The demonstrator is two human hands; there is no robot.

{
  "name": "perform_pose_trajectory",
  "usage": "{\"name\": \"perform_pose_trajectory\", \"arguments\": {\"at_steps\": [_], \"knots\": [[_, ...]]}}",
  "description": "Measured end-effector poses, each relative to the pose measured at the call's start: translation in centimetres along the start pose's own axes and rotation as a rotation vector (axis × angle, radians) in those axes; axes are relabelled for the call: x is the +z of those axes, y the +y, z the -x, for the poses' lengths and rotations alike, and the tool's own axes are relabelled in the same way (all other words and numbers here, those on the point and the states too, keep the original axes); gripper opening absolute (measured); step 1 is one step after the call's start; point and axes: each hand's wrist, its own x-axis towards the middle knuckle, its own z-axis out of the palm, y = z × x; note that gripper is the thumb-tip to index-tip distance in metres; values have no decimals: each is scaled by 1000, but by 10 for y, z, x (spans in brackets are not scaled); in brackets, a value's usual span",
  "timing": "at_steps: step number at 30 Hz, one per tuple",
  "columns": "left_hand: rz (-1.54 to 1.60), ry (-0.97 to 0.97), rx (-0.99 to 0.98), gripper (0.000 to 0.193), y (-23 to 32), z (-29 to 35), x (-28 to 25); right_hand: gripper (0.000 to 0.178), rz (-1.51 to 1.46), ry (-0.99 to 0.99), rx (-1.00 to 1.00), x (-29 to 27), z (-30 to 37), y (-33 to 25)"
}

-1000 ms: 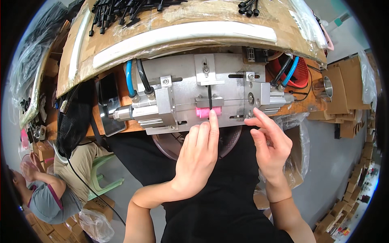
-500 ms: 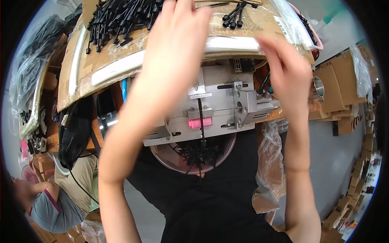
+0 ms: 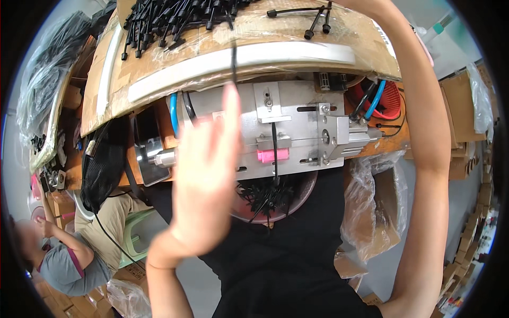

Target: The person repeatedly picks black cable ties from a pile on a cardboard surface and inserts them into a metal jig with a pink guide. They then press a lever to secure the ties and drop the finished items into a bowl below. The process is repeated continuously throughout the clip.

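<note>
My left hand [image 3: 204,180], smeared by motion, is over the left part of a metal fixture [image 3: 212,99]. A thin black capped rod [image 3: 234,63] sticks up from its fingertips, pinched there. My right arm reaches to the top edge, where the right hand [image 3: 366,5] is mostly cut off and its fingers are hidden; several loose black capped rods lie beside it on the cardboard. Another black rod [image 3: 274,143] lies across the fixture's middle, over a pink block [image 3: 266,155]. Below it a pinkish bowl [image 3: 305,199] holds many black rods.
A heap of black capped rods [image 3: 169,21] covers the cardboard's [image 3: 159,62] far left. A white strip [image 3: 238,61] runs along its front. A red basket [image 3: 391,100] with blue tubing stands right of the fixture. Another person [image 3: 69,259] sits at the left.
My left hand has come down from the heap toward me, with a black rod at its fingertips. My right hand has moved from the fixture's right side up to the top edge.
</note>
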Motion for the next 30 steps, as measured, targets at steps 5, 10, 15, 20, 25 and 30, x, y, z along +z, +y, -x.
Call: {"name": "perform_pose_trajectory", "arguments": {"at_steps": [5, 10, 15, 20, 25, 30], "knots": [[-83, -184, -25, 67, 43, 72, 41, 33, -614, 520, 439, -10, 17, -81], [-154, -214, -18, 70, 50, 70, 58, 23, -755, 679, 236, -15, 80, -61], [-132, -275, -31, 70, 52, 65, 55, 19, -605, 597, -75, 29, 170, -53], [-3, -200, 7, 66, 33, 20, 31, 51, -489, 379, 132, 115, 233, -106], [126, 181, 242, 34, -28, -119, 50, 69, -424, 378, 52, 174, 238, -125], [269, -275, 178, 13, -45, -169, 27, 71, -374, 351, 52, 185, 225, -124]]}}
